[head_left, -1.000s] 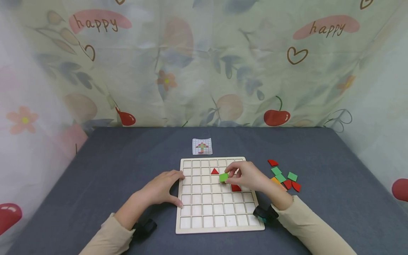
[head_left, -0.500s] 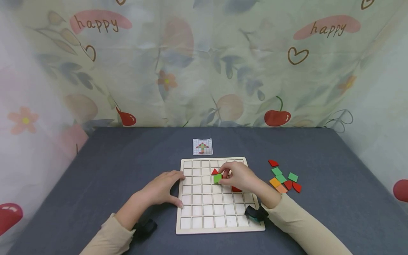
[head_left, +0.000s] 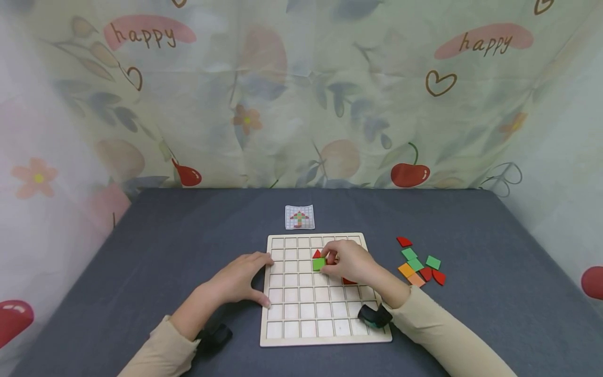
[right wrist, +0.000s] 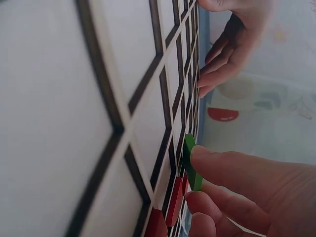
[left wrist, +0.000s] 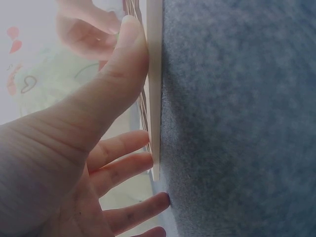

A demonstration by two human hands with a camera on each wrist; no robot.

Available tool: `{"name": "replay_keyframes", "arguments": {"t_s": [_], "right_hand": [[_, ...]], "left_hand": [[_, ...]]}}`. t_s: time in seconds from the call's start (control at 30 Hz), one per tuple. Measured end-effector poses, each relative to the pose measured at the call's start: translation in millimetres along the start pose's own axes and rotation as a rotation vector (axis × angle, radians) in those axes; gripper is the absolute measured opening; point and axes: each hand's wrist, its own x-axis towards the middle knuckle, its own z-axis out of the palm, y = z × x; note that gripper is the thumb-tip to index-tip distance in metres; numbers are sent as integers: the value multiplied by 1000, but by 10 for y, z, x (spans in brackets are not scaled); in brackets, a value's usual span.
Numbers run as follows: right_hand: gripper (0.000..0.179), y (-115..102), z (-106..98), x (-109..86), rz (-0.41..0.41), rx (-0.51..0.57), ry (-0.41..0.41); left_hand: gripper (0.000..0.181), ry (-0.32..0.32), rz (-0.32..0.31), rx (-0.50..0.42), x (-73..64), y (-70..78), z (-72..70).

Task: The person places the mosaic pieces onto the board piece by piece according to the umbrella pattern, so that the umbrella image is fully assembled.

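My right hand (head_left: pixel 350 262) pinches a green square tile (head_left: pixel 319 264) between thumb and fingers over the upper middle of a white grid board (head_left: pixel 325 343). In the right wrist view the green tile (right wrist: pixel 191 160) stands tilted against the grid. Just above it a red triangle tile (head_left: pixel 317 254) sits in a cell. A red tile (head_left: pixel 349 281) lies lower right, partly hidden by my right hand. My left hand (head_left: pixel 240 277) rests spread at the board's left edge; the left wrist view shows the thumb (left wrist: pixel 131 44) against that edge and the other fingers extended.
Right of the board lie several loose tiles: green squares (head_left: pixel 433 262), red quarter-rounds (head_left: pixel 438 277), an orange square (head_left: pixel 406 270) and a lighter orange one (head_left: pixel 416 280). A small pattern card (head_left: pixel 299 224) lies behind the board on the dark tablecloth (head_left: pixel 212 220). A printed curtain (head_left: pixel 301 104) hangs behind.
My right hand has moved left with the green tile, bringing it from right of the red triangle to just below it. My left hand stays at the board's edge.
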Motion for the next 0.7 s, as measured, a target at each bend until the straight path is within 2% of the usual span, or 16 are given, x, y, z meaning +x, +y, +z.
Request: {"name": "replay_keyframes", "arguments": {"t_s": [0.2, 0.37, 0.53, 0.7], "right_hand": [[20, 7, 5, 4, 6, -1, 8], [22, 42, -44, -3, 23, 40, 0], [25, 178, -178, -31, 26, 86, 6], [27, 385, -393, -118, -15, 108, 42]], "left_hand": [[84, -1, -3, 4, 4, -7, 5], [84, -1, -2, 4, 5, -11, 5], [84, 1, 0, 3, 3, -6, 4], [84, 1, -5, 5, 2, -7, 4]]}}
